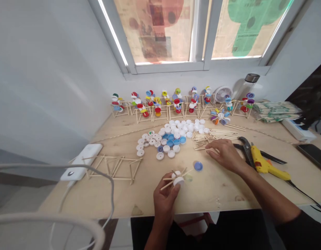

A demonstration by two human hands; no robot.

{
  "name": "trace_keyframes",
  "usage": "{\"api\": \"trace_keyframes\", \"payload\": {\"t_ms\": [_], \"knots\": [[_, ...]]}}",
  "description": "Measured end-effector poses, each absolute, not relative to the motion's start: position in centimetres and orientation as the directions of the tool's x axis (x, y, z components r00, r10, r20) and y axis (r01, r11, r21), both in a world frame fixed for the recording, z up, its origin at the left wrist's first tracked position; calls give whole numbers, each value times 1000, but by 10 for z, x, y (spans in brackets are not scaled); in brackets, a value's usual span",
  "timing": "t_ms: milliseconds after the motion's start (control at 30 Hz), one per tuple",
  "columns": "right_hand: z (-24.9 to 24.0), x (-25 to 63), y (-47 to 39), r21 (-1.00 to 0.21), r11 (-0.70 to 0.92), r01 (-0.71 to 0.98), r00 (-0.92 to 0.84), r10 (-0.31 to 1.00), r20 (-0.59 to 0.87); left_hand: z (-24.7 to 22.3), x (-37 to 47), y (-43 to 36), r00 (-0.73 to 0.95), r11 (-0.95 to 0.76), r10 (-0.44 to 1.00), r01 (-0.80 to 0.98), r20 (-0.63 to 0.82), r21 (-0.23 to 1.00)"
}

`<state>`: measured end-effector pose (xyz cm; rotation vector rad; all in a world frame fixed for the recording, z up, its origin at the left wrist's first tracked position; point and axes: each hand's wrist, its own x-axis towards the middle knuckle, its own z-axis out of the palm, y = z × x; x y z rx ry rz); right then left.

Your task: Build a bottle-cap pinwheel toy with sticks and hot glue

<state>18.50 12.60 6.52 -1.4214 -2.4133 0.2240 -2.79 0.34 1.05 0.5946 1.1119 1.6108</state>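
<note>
My left hand (pixel 165 199) is closed on a small hub of white bottle caps (pixel 178 181) with short wooden sticks poking out around it, held over the table's front part. To the right, my right hand (pixel 222 152) reaches to the near edge of a pile of wooden sticks (pixel 222 134); its fingertips are bent together at the sticks, and whether they grip one is too small to tell. A blue cap (pixel 198 166) lies between the hands. Behind them spreads a heap of white caps (pixel 188 126) with several blue caps (pixel 170 142) among them.
Stick frames with coloured cap wheels (pixel 177 106) line the back. Bare stick frames (pixel 118 168) and a white power bank (pixel 82 161) are at left. Black-handled pliers (pixel 246 151), a yellow glue gun (pixel 267 166) and a phone (pixel 312 156) lie at right. A pale cable crosses the left foreground.
</note>
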Motion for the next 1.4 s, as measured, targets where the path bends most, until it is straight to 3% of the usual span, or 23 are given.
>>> {"api": "trace_keyframes", "payload": {"t_ms": [100,367,700,1100,1400], "knots": [[53,173,138,-249,443,861,-430,896,106,10,-25,3,-365,-41,918,-476,-155,879],[48,155,149,-161,417,895,-419,908,21,9,-22,2,-402,-41,901,-455,-164,890],[58,143,158,-120,442,889,-442,896,27,9,-25,2,-380,-25,910,-453,-167,891],[55,94,178,-165,487,858,-483,873,66,12,-27,2,-352,1,922,-416,-162,909],[63,115,166,-354,424,834,-418,903,97,21,-26,5,-350,12,916,-469,-198,883]]}}
